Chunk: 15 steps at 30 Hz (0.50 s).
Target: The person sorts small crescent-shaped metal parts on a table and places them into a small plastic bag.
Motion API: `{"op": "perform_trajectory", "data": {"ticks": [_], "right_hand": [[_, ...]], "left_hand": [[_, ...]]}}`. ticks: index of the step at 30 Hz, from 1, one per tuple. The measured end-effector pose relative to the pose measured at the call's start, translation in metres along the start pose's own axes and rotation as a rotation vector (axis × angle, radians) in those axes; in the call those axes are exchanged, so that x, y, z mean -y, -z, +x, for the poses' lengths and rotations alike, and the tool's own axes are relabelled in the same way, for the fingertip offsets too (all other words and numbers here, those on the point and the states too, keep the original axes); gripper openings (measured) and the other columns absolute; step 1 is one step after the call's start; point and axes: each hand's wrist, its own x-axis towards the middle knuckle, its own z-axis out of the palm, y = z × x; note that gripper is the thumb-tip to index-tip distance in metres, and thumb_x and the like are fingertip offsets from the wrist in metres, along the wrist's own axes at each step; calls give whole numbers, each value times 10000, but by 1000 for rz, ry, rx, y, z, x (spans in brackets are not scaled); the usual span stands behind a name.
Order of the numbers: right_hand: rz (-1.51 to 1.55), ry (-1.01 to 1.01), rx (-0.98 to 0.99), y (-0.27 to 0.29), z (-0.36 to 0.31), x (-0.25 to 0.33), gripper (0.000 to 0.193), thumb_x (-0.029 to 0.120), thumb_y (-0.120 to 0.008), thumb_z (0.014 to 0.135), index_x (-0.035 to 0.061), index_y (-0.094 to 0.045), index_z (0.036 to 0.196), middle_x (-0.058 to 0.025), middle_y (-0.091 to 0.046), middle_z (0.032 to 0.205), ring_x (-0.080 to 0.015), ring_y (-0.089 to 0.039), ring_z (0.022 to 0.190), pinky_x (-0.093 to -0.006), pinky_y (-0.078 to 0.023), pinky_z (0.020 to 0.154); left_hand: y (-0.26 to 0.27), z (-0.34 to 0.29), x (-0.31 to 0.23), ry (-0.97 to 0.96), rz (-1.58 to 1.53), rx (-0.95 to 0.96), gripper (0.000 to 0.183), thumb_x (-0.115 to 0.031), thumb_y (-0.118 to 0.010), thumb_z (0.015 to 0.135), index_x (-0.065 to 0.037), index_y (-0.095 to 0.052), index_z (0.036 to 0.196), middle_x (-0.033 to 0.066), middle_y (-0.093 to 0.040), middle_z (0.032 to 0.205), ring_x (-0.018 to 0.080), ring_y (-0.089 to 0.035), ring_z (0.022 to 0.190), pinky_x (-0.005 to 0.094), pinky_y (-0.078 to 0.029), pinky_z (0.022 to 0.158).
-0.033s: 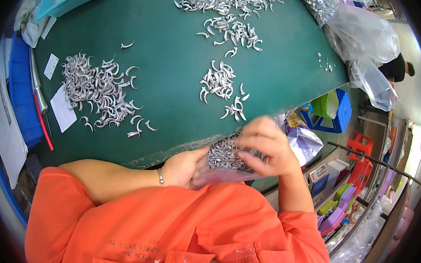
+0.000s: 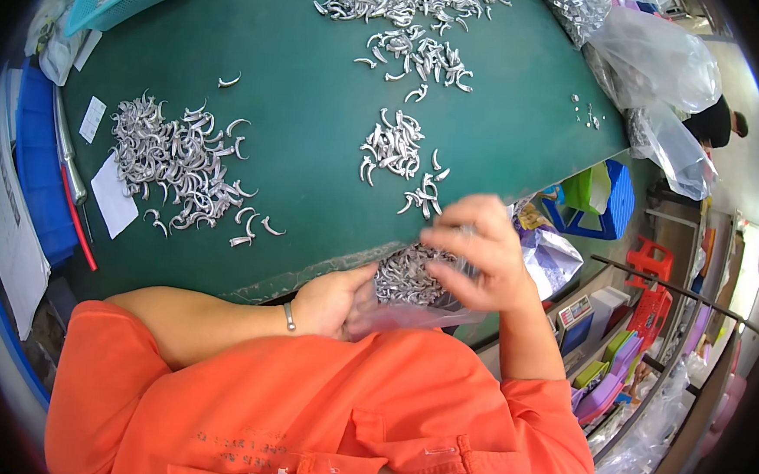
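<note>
My left hand (image 2: 334, 302), a silver bracelet at its wrist, is closed on the side of a clear plastic bag (image 2: 409, 317) at the table's near edge. Inside the bag lie many small silver claw-shaped metal pieces (image 2: 408, 273). Over the bag's right side hovers my right hand (image 2: 480, 254), slightly blurred, fingers bent and apart; I see nothing held in it. Just beyond the bag, a small pile of the same pieces (image 2: 394, 147) and a few loose ones (image 2: 423, 196) rest on the green tabletop (image 2: 315, 146).
A larger pile of claw pieces (image 2: 175, 164) lies left, another (image 2: 411, 0) at the far side. A teal basket (image 2: 137, 5) stands far left, near blue trays (image 2: 41, 155). Plastic bags (image 2: 655, 63) crowd the far right corner. Right of the table are a blue stool (image 2: 621, 200) and shelving.
My right hand has shifted slightly up and away from the bag's contents, its fingers a little more spread. My left hand and the bag stay in place.
</note>
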Motion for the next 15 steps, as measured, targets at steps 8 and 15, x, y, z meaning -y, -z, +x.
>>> {"op": "perform_trajectory", "data": {"ticks": [8,15], "right_hand": [[-112,82,-117,-14,-7,-6,250,43,-768,685,36,-668,914,-86,-588,924,-282,-574,806,-383,-457,704],[-213,-43,-313,-21,23,-6,200,26,-755,713,40,-678,897,-86,-610,888,-267,-571,761,-359,-461,665]], "left_hand": [[-82,39,11,-11,342,-1030,216,-282,-418,1030,-164,-492,865,-33,-355,557,88,-304,437,246,-245,398],[-83,40,9,-63,343,-1074,240,-279,-423,1030,-166,-461,822,-28,-336,549,106,-296,433,252,-243,399]]}}
